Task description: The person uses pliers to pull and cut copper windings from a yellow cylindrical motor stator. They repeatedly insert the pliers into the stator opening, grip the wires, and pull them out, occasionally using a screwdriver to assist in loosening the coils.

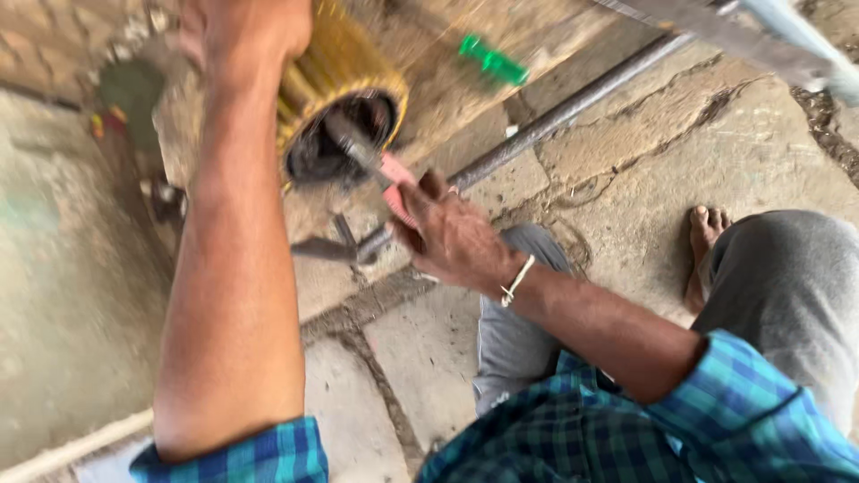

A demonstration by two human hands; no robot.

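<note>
My left hand [234, 34] grips the top of a round yellow-gold metal cylinder [333, 79] with a dark hollow opening, held tilted above the stone floor. My right hand [449, 234] is shut on a pair of red-handled pliers [395, 186]; the pliers' metal jaws reach into the cylinder's dark opening. A thin white band circles my right wrist. The picture is blurred by motion.
A long dark metal pipe [573, 105] lies across the cracked stone floor [680, 152]. A green-handled tool [493, 61] rests beyond it. A small metal tool [333, 246] lies below the cylinder. My grey-trousered knees and a bare foot [703, 234] are at right.
</note>
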